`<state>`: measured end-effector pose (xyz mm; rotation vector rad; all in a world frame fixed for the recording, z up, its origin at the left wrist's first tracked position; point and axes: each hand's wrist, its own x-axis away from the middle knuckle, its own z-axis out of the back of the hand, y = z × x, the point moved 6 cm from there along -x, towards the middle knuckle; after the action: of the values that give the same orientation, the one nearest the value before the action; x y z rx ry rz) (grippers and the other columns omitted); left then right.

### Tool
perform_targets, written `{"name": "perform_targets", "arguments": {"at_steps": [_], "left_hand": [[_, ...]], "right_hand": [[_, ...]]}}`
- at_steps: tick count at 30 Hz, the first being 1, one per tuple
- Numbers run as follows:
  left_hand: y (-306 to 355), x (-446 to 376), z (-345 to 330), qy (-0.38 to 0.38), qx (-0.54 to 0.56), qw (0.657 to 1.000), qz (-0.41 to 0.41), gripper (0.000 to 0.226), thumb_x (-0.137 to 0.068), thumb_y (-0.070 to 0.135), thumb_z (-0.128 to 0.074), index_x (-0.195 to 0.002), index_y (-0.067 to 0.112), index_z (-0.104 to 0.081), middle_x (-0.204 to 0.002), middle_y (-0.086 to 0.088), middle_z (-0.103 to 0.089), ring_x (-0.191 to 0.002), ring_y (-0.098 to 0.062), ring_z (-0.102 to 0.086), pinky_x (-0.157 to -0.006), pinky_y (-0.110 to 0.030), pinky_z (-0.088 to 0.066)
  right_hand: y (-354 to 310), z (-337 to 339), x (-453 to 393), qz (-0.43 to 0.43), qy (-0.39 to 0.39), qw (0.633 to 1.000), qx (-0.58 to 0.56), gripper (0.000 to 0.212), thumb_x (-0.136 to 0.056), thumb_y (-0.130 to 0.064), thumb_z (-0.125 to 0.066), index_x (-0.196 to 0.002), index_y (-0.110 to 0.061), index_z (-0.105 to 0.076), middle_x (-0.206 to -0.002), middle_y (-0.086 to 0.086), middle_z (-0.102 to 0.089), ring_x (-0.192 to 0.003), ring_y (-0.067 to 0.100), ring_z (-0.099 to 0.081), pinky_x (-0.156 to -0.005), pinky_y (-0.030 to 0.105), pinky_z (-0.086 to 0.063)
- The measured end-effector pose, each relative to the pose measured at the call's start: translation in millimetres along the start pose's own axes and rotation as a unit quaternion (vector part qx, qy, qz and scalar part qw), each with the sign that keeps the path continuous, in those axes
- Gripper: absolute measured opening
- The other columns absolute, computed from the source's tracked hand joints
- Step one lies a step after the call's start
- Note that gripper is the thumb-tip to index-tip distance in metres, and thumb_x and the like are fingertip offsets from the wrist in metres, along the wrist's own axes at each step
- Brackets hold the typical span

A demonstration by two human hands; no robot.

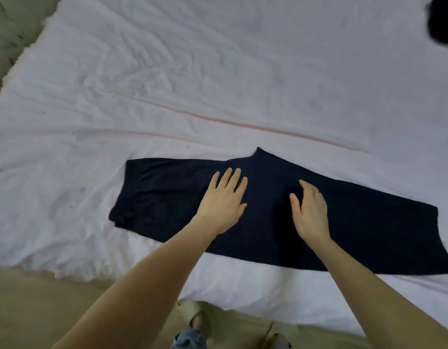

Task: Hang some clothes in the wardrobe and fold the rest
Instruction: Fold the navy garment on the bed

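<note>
From the head camera, a dark navy garment (280, 210) lies flat on a white bedsheet (217, 71) that covers the bed, near the bed's near edge. It is spread into a long band running from left to right, with a small peak poking up at the middle of its far edge and its right end reaching almost to the picture's border.

The left hand (224, 202) rests palm down on the garment, a little left of its centre. Its fingers (230, 177) are straight and slightly spread, pressing on the cloth without pinching it. The right hand (311, 210) sits just right of centre, also on the garment, with its fingers loosely bent and close together and the thumb held apart; it holds nothing. The two hands are near each other, with a strip of dark cloth between them.

A thin pinkish stripe (243, 124) crosses the sheet beyond the garment. A blurred dark object (442, 21) lies at the far right corner of the bed; what it is cannot be told. Below the bed's edge, beige floor (29, 311) shows, along with the person's feet in light sandals (192, 313).
</note>
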<state>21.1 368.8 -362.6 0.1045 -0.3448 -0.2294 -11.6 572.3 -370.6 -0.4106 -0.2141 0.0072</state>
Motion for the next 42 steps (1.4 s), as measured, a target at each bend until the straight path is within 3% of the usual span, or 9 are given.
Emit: {"name": "perform_targets", "arguments": {"at_steps": [11, 17, 21, 28, 30, 32, 34, 37, 42], "left_hand": [[312.5, -105.2, -13.2, 0.052, 0.296, 0.954, 0.008, 0.071, -0.101, 0.038, -0.039, -0.153, 0.009, -0.001, -0.161, -0.006, 0.008, -0.148, -0.02, 0.001, -0.121, -0.032, -0.012], [377.0, -131.8, -45.4, 0.015, 0.337, 0.94, 0.052, 0.071, -0.101, 0.043, -0.034, -0.153, 0.011, 0.002, -0.161, -0.002, 0.011, -0.148, -0.016, 0.008, -0.121, -0.03, -0.002], [383.4, -146.3, -80.0, -0.03, 0.325, 0.937, 0.123, 0.076, -0.099, 0.051, -0.031, -0.153, 0.009, 0.003, -0.16, -0.007, 0.014, -0.147, -0.019, 0.012, -0.12, -0.033, 0.004], [392.2, -169.0, -82.8, -0.145, 0.337, 0.91, 0.193, 0.082, -0.095, 0.062, -0.03, -0.153, 0.009, -0.004, -0.16, -0.01, 0.011, -0.148, -0.023, 0.009, -0.12, -0.04, 0.001], [392.3, -169.2, -61.5, -0.162, 0.439, 0.856, 0.219, 0.077, -0.092, 0.066, -0.03, -0.15, 0.015, -0.026, -0.16, -0.006, -0.012, -0.146, -0.022, -0.014, -0.119, -0.04, -0.013], [397.5, -163.3, -35.3, -0.165, 0.593, 0.753, 0.235, 0.058, -0.094, 0.064, -0.031, -0.128, 0.024, -0.053, -0.137, 0.006, -0.05, -0.126, -0.009, -0.044, -0.109, -0.031, -0.029], [397.0, -154.1, 0.9, -0.171, 0.697, 0.661, 0.219, 0.057, -0.096, 0.061, -0.031, -0.134, 0.023, -0.048, -0.127, 0.009, -0.054, -0.122, -0.006, -0.044, -0.106, -0.028, -0.031], [376.7, -136.3, 52.8, -0.166, 0.793, 0.557, 0.183, 0.075, -0.093, 0.065, -0.031, -0.149, 0.016, -0.029, -0.152, -0.003, -0.034, -0.142, -0.017, -0.028, -0.116, -0.038, -0.025], [289.5, -96.5, 113.1, -0.097, 0.855, 0.481, 0.166, 0.067, -0.093, 0.064, -0.037, -0.139, 0.017, -0.048, -0.125, -0.008, -0.064, -0.106, -0.022, -0.065, -0.094, -0.039, -0.049]], "right_hand": [[320.6, 113.7, 28.0, -0.242, 0.071, 0.968, 0.018, 0.068, -0.093, -0.038, -0.055, -0.144, -0.002, -0.029, -0.148, 0.021, -0.034, -0.137, 0.034, -0.031, -0.114, 0.046, -0.025], [410.6, 122.1, 24.8, -0.359, 0.059, 0.93, -0.062, 0.083, -0.081, -0.056, -0.062, -0.137, -0.002, -0.032, -0.134, 0.016, -0.045, -0.124, 0.034, -0.043, -0.103, 0.045, -0.037], [434.9, 123.0, 14.4, -0.352, 0.056, 0.914, -0.194, 0.063, -0.084, -0.047, -0.065, -0.124, -0.004, -0.042, -0.114, 0.008, -0.054, -0.103, 0.025, -0.053, -0.08, 0.034, -0.043], [418.2, 134.3, 6.8, -0.311, 0.025, 0.843, -0.438, 0.01, -0.09, -0.016, -0.06, -0.097, -0.009, -0.065, -0.105, 0.011, -0.068, -0.087, 0.022, -0.062, -0.078, 0.038, -0.053], [404.7, 149.0, 7.9, -0.309, 0.046, 0.824, -0.473, 0.015, -0.091, -0.016, -0.058, -0.095, -0.002, -0.064, -0.106, 0.017, -0.068, -0.088, 0.025, -0.063, -0.086, 0.046, -0.053], [386.0, 163.7, 7.6, -0.294, 0.051, 0.812, -0.501, 0.019, -0.091, -0.017, -0.057, -0.095, 0.0, -0.063, -0.109, 0.021, -0.067, -0.087, 0.023, -0.061, -0.09, 0.051, -0.05], [351.5, 182.5, 5.4, -0.263, 0.043, 0.81, -0.522, 0.015, -0.093, -0.018, -0.054, -0.09, -0.01, -0.066, -0.106, 0.016, -0.069, -0.091, 0.022, -0.064, -0.091, 0.049, -0.052], [272.0, 208.9, 5.0, -0.196, 0.018, 0.823, -0.532, 0.024, -0.099, -0.013, -0.045, -0.091, -0.026, -0.065, -0.098, 0.0, -0.071, -0.09, 0.016, -0.067, -0.084, 0.036, -0.054], [119.0, 202.2, 4.2, -0.086, -0.044, 0.873, -0.478, 0.028, -0.1, -0.011, -0.037, -0.113, -0.016, -0.062, -0.097, 0.006, -0.07, -0.087, 0.019, -0.068, -0.077, 0.03, -0.055]]}}
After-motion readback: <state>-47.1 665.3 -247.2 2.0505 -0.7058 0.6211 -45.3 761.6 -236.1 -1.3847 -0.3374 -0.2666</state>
